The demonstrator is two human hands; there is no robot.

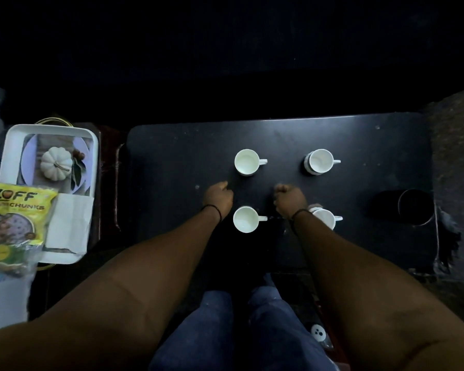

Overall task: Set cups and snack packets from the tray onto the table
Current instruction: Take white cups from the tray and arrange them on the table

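Currently, hands: left hand (219, 196) and right hand (289, 199) both hover over the middle of the table (373, 145), fingers curled into loose fists, nothing visibly in either.
Left hand position: just above the near-left cup (244, 219), below the far-left cup (247, 162); touching neither, as far as I can tell.
Right hand position: wrist crosses in front of the near-right cup (326, 218) and partly hides it; contact uncertain.
Cups: four white cups stand upright on the table in a two-by-two grid, handles pointing right. The far-right cup (319, 161) appears to sit on something dark; too dim to say what.
Progress, cups: judged done; no cup remains visible on the tray (51, 129).
Progress, packets: not done. The yellow snack packet (14, 223) lies across the near-left corner of the tray, overhanging its edge.
Left to do: move that packet to the table; whether more packets lie beneath it cannot be told.
Tray contents otherwise: a folded white napkin (70, 223) beside the packet; the white pumpkin motif (56, 164) looks like a print on the tray floor rather than an object.
Surroundings: a dark round cup holder (415, 207) is sunk in the table's right end, well apart from the cups.
Obstructions: tray sits off to the left on a separate surface, so the left hand must reach well away; the near-left cup stands closest to that path. Low light makes edges hard to judge.
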